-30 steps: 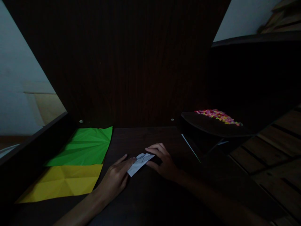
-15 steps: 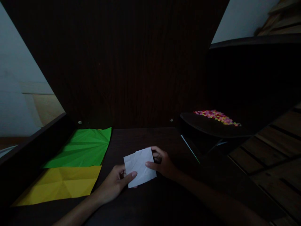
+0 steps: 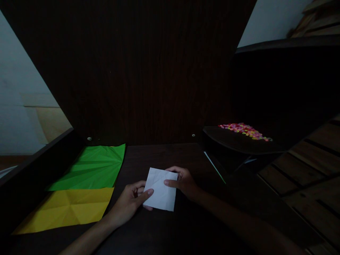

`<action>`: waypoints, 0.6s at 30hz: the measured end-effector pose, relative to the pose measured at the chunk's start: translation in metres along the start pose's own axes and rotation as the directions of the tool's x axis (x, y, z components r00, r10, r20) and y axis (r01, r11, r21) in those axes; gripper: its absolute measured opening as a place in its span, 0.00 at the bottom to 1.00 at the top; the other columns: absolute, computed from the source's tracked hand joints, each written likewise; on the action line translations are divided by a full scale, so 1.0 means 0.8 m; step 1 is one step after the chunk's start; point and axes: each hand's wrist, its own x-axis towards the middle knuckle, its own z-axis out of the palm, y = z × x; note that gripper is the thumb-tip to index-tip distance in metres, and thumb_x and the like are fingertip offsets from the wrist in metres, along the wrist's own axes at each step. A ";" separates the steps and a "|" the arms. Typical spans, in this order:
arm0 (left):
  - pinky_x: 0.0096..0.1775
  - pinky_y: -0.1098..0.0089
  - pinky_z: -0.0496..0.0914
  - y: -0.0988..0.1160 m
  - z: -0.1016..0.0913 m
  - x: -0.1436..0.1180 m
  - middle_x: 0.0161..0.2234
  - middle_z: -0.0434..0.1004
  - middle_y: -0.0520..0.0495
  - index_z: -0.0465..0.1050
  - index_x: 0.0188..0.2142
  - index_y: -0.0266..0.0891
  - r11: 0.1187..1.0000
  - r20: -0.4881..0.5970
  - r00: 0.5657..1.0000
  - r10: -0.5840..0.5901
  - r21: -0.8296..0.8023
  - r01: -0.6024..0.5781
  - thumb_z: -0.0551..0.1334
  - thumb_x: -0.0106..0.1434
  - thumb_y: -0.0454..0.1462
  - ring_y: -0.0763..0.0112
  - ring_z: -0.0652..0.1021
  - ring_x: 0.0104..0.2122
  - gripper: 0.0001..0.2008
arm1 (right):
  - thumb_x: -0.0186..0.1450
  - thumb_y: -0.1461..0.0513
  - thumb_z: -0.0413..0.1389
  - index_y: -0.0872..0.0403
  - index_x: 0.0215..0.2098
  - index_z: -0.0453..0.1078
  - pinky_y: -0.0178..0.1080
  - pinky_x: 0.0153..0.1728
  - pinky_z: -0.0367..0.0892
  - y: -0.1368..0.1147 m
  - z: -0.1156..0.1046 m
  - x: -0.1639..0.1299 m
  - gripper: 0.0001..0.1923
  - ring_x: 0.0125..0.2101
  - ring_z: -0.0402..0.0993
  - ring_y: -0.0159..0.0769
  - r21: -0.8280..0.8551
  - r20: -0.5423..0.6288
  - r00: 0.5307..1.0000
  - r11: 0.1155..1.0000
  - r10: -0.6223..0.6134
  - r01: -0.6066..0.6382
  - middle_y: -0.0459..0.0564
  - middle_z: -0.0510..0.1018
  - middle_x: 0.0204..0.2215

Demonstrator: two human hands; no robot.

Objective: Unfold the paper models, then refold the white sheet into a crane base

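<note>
The white paper [image 3: 159,198] sits toward six o'clock in the view, over the dark desk [image 3: 159,156], its face turned up. Fingers of the left hand [image 3: 130,202] pinch it at its nine o'clock edge, thumb on top and the others behind; fingers of the right hand [image 3: 187,184] pinch it near two o'clock in the same way. It should prove very light and fairly pliant, easily creased or torn, so a gentle hold near opposite edges seems best.

Counting from the paper, a creased green sheet [image 3: 92,170] lies between nine and ten o'clock, and a yellow sheet [image 3: 71,209] between eight and nine, near the left forearm. A thin pale strip [image 3: 214,167] lies at two o'clock; farther that way, small colourful pieces [image 3: 245,131] are heaped on a curved shelf [image 3: 228,140]. An upright panel [image 3: 159,71] bounds twelve o'clock; nothing stands between hands and paper
</note>
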 end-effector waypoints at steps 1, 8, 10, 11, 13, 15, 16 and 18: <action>0.30 0.67 0.76 -0.001 -0.001 0.001 0.30 0.81 0.46 0.78 0.40 0.35 1.000 -0.025 1.000 0.013 0.001 -0.013 0.69 0.56 0.50 0.63 0.80 0.29 0.21 | 0.45 0.60 0.71 0.54 0.36 0.76 0.39 0.33 0.71 0.000 0.000 0.001 0.21 0.31 0.77 0.38 0.003 -0.003 1.000 1.000 0.001 -0.001 0.47 0.81 0.31; 0.34 0.68 0.75 -0.013 -0.011 0.007 0.29 0.82 0.47 0.78 0.39 0.36 0.989 -0.255 0.958 0.135 0.090 -0.115 0.70 0.54 0.47 0.64 0.81 0.30 0.18 | 0.45 0.58 0.71 0.54 0.36 0.75 0.41 0.33 0.71 0.005 -0.003 0.006 0.21 0.32 0.79 0.41 -0.004 -0.048 0.998 1.000 0.028 -0.028 0.49 0.82 0.31; 0.35 0.68 0.75 -0.015 -0.013 0.009 0.29 0.82 0.47 0.77 0.39 0.36 0.989 -0.299 0.944 0.143 0.089 -0.122 0.71 0.53 0.46 0.64 0.81 0.31 0.18 | 0.46 0.58 0.71 0.54 0.37 0.75 0.41 0.33 0.71 0.006 -0.005 0.007 0.22 0.32 0.79 0.42 -0.013 -0.057 0.998 0.999 0.029 -0.030 0.49 0.83 0.31; 0.35 0.68 0.75 -0.016 -0.014 0.010 0.29 0.82 0.47 0.77 0.39 0.36 0.989 -0.316 0.938 0.144 0.085 -0.124 0.71 0.53 0.46 0.64 0.81 0.32 0.18 | 0.46 0.58 0.71 0.54 0.38 0.75 0.41 0.32 0.71 0.005 -0.006 0.008 0.22 0.32 0.79 0.42 -0.019 -0.058 0.998 0.999 0.034 -0.035 0.50 0.83 0.31; 0.35 0.68 0.75 -0.015 -0.015 0.011 0.30 0.82 0.47 0.76 0.38 0.36 0.989 -0.343 0.928 0.147 0.081 -0.127 0.71 0.52 0.45 0.64 0.81 0.32 0.19 | 0.46 0.58 0.70 0.55 0.38 0.75 0.41 0.31 0.71 0.003 -0.006 0.008 0.22 0.31 0.79 0.42 -0.030 -0.060 0.997 0.998 0.056 -0.058 0.50 0.83 0.31; 0.34 0.68 0.75 -0.014 -0.015 0.010 0.30 0.82 0.46 0.76 0.38 0.36 0.987 -0.348 0.924 0.156 0.091 -0.132 0.71 0.52 0.46 0.63 0.81 0.31 0.19 | 0.45 0.58 0.71 0.55 0.37 0.74 0.41 0.31 0.71 0.000 -0.006 0.007 0.22 0.30 0.79 0.42 -0.038 -0.059 0.995 0.996 0.081 -0.083 0.50 0.83 0.30; 0.34 0.68 0.75 -0.013 -0.014 0.010 0.30 0.82 0.46 0.76 0.38 0.36 0.985 -0.344 0.925 0.163 0.105 -0.134 0.70 0.52 0.46 0.64 0.81 0.31 0.18 | 0.45 0.58 0.71 0.55 0.36 0.74 0.41 0.32 0.71 -0.002 -0.006 0.007 0.21 0.30 0.80 0.42 -0.043 -0.051 0.994 0.995 0.092 -0.094 0.49 0.83 0.30; 0.33 0.69 0.75 -0.012 -0.013 0.009 0.29 0.81 0.47 0.77 0.39 0.36 0.978 -0.325 0.928 0.180 0.159 -0.134 0.69 0.55 0.46 0.65 0.81 0.30 0.17 | 0.45 0.58 0.70 0.55 0.36 0.74 0.42 0.33 0.71 -0.004 -0.007 0.008 0.21 0.31 0.80 0.43 -0.053 -0.031 0.994 0.993 0.107 -0.109 0.49 0.83 0.31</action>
